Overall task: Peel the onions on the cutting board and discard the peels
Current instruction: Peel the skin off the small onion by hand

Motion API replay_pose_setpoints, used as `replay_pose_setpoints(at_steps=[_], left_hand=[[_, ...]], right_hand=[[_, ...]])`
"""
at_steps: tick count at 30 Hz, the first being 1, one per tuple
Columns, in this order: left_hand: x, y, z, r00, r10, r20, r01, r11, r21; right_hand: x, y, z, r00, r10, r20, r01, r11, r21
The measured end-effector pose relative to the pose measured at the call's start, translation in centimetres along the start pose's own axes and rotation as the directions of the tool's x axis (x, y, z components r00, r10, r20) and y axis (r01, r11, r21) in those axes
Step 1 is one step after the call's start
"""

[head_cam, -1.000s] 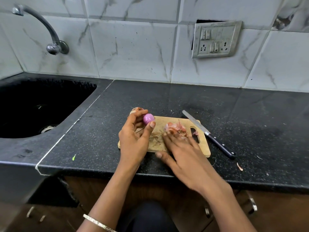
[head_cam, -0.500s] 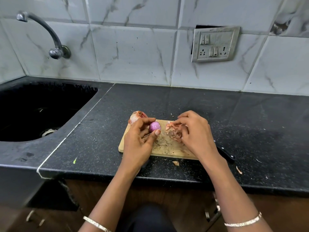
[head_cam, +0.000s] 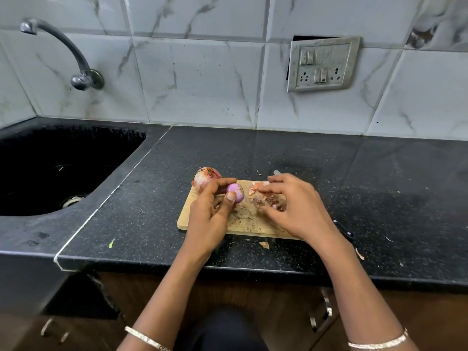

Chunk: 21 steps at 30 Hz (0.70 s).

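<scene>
Head view: a person stands at a black stone bench (head_cam: 253,153), both hands over a small wooden board (head_cam: 243,221) near its front edge. The left hand (head_cam: 207,219) pinches a peeled onion (head_cam: 235,192), purple and glossy, between thumb and fingertips just above the board's middle. A second onion (head_cam: 205,177), in its papery skin, sits at the board's far left corner, just behind that hand. The right hand (head_cam: 296,209) is clawed over a heap of peels (head_cam: 263,198) on the board's right half, fingers and thumb curled round them. A knife tip (head_cam: 277,172) shows beyond its knuckles. One loose scrap (head_cam: 264,244) lies on the bench just in front of the board. To the left are a dark sink (head_cam: 50,168) and a wall tap (head_cam: 63,51); a switch plate (head_cam: 323,64) is set in the marble tiles.
</scene>
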<state>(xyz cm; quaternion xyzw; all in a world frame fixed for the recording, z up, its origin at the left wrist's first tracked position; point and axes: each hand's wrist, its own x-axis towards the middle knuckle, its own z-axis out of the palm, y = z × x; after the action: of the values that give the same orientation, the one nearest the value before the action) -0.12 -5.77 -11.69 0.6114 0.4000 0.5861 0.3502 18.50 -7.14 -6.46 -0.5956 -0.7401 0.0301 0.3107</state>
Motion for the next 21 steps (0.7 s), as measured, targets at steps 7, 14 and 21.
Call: replay_pose_setpoints(at_steps=[7, 14, 21], left_hand=[[0.0, 0.0, 0.1, 1.000, -0.018, 0.005, 0.018, 0.999, -0.044], [0.0, 0.3, 0.2, 1.000, -0.016, 0.007, 0.016, 1.000, -0.026], [0.0, 0.1, 0.0, 1.000, -0.005, 0.018, 0.005, 1.000, -0.010]], right_hand=[[0.1, 0.2, 0.1, 0.995, 0.038, -0.089, -0.036, 0.999, 0.019], [-0.3, 0.7, 0.4, 0.984, 0.111, -0.138, -0.104, 0.993, 0.056], [-0.2, -0.3, 1.1, 0.990, 0.090, -0.112, -0.027, 0.884, 0.466]])
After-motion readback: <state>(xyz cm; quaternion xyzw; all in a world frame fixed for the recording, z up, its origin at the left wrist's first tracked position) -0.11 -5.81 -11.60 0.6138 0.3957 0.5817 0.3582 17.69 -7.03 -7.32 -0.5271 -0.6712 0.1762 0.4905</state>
